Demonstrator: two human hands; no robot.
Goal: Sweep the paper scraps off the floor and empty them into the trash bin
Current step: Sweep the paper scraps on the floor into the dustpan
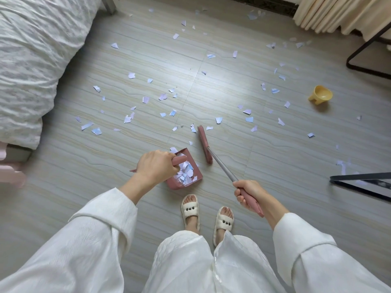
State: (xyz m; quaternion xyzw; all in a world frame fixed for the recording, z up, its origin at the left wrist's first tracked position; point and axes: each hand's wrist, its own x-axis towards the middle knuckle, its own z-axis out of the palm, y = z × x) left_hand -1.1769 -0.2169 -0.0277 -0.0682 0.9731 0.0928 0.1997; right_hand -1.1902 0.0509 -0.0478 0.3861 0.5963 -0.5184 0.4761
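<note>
Left hand (155, 166) grips the part-filled dustpan (186, 176); right hand (247, 192) grips the broom (222, 166). Most scraps (146, 99) remain across the floor (211, 92), by my reading; no bin visible.

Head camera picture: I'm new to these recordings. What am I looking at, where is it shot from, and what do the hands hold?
One picture, from a camera worn on a person's head, looking down at their own arms and feet. The left hand grips the handle of a pink dustpan already holding paper scraps. The right hand grips a broom, its head close to the pan. Many scraps lie scattered on the floor. A bed is at the left, a yellow scoop at the right. No trash bin shows.
</note>
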